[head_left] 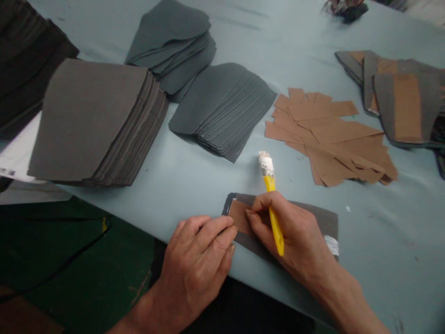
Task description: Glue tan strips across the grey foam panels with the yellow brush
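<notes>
A dark grey cut piece [323,214] lies flat near the table's front edge, with a brown strip [240,216] on its left part. White paste shows as a patch [332,245] at the piece's right end. My right hand [295,232] holds a yellow-handled paintbrush [270,182], bristles pointing away and coated white, while its fingertips touch the brown strip. My left hand [201,260] rests at the left end of the piece, fingers stretched out together, their tips at the strip's edge. The right hand hides the middle of the piece.
A thick stack of grey pieces [90,120] stands at the left. Fanned grey-green sheets [219,102] and another such pile [170,37] lie behind. Loose brown strips [333,139] are heaped right of centre. Grey pieces with brown strips on them [406,106] lie at the far right.
</notes>
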The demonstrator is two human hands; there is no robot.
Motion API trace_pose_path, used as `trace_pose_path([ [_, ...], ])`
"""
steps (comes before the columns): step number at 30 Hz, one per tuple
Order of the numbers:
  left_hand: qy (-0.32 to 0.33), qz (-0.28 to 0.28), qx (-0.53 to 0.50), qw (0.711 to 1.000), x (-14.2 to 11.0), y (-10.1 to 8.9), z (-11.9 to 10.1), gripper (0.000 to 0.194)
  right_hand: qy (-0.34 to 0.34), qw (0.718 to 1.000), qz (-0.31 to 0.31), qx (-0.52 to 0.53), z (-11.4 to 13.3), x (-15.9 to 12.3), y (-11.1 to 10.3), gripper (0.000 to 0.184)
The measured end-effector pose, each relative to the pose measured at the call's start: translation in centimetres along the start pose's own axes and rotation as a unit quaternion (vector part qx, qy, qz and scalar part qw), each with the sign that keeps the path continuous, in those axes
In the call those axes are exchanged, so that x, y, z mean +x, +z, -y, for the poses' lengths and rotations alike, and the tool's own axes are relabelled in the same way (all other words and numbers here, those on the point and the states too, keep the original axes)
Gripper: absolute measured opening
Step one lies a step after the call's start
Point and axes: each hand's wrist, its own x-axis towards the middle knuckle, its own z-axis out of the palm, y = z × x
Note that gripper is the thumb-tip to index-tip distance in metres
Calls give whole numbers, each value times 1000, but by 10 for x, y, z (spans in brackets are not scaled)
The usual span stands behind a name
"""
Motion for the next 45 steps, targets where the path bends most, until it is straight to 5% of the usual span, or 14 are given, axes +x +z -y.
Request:
trace_pose_path([
  [45, 97, 57, 60, 992, 27, 0, 17, 23, 83, 994, 52, 46, 0, 7, 1, 11],
])
